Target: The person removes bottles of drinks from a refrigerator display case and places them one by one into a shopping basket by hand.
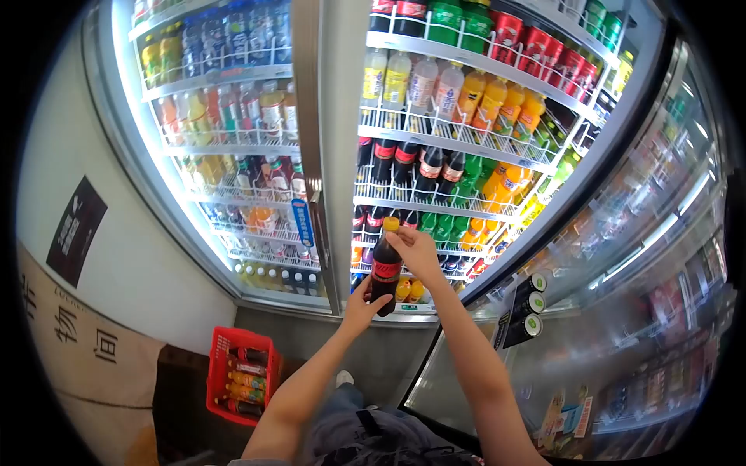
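A dark cola bottle (386, 268) with a red-and-black label and a yellow cap is held almost upright in front of the fridge shelves. Around its lower part, my left hand (362, 309) is closed. My right hand (416, 252) grips the bottle near its neck, with fingers just below the cap. Behind the bottle, shelves carry rows of cola bottles (404, 165) and orange soda bottles (493, 101). On the floor at lower left stands a red basket (273, 365) with several bottles lying in it, dark and orange ones.
The open glass door (622, 256) swings out on my right. To the left, a second fridge section (225, 147) holds more bottles behind a closed door with a blue handle sign (301, 221). A brown cardboard box (85, 342) stands at far left.
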A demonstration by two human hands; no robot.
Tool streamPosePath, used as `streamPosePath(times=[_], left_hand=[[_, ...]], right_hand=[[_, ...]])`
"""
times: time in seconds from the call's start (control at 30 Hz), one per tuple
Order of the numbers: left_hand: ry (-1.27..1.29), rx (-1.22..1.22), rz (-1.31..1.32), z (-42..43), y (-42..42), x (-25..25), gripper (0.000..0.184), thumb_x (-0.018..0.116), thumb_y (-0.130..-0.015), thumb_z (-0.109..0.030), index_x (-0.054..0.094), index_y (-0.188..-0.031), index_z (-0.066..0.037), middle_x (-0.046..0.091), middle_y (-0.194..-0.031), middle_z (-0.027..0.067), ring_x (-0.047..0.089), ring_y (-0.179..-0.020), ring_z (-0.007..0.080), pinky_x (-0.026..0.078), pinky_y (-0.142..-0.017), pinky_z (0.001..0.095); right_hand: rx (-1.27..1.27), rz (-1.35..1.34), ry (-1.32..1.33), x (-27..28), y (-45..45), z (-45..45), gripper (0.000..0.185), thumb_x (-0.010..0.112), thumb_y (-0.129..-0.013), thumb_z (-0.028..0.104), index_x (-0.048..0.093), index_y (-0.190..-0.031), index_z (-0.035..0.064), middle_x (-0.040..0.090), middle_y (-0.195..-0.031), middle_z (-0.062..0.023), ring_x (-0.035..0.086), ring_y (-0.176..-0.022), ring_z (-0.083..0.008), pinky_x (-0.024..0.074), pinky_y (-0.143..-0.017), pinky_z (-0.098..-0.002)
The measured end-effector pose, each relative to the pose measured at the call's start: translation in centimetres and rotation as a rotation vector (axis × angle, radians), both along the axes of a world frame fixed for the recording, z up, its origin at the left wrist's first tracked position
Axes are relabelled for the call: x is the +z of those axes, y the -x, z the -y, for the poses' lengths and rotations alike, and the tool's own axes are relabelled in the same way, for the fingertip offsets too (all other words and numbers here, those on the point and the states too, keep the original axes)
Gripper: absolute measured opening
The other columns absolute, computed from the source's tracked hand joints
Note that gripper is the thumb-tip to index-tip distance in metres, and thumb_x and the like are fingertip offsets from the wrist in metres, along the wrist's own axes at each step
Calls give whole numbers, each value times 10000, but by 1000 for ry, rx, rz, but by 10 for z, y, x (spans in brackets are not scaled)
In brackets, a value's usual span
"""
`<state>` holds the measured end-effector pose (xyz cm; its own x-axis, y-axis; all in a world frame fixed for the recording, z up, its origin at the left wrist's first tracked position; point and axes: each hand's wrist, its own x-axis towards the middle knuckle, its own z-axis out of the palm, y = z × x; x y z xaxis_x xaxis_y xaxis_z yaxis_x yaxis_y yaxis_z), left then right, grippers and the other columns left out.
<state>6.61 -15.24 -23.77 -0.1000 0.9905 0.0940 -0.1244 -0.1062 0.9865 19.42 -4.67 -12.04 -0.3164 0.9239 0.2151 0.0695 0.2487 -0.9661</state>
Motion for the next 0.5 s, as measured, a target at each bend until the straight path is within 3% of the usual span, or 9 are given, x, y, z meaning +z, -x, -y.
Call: streamPosePath(times=[0.17,0.3,0.37,0.43,0.5], left_hand=[[62,160,35,63,16,-39,680,775,-812,-229,471,-1378,-7,649,-1124,106,628,-1021,178,485,-913,317],[114,221,37,108,44,-57,657,773,-818,-266,498,-1360,-15,654,-1145,115,624,-1030,190,471,-927,323],[154,268,18,121,60,-70,667,776,-810,-289,508,-1358,-20,662,-1125,111,620,-1034,191,469,-922,324],[139,290,43,131,75,-74,677,777,-804,-302,511,-1363,-29,665,-1116,108,617,-1029,190,472,-915,332],[169,334,22,145,96,-73,666,776,-804,-292,517,-1363,-39,667,-1111,104,620,-1007,184,477,-905,328]], right_hand=[[147,3,118,-36,26,33,380,669,-915,221,629,-1147,-77,704,-1049,-130,658,-980,-159,499,-882,-267],[321,114,233,-80,57,58,550,702,-891,258,523,-1287,-81,603,-1259,-194,584,-1169,-238,459,-980,-312],[322,168,308,-63,78,82,573,700,-894,273,507,-1314,-66,600,-1264,-191,575,-1184,-244,446,-996,-323],[373,152,233,-82,101,85,591,692,-899,302,491,-1362,-5,600,-1259,-188,562,-1195,-259,432,-1013,-347],[470,214,322,-89,124,85,630,703,-887,322,467,-1392,28,570,-1302,-184,540,-1221,-273,420,-1027,-366]])
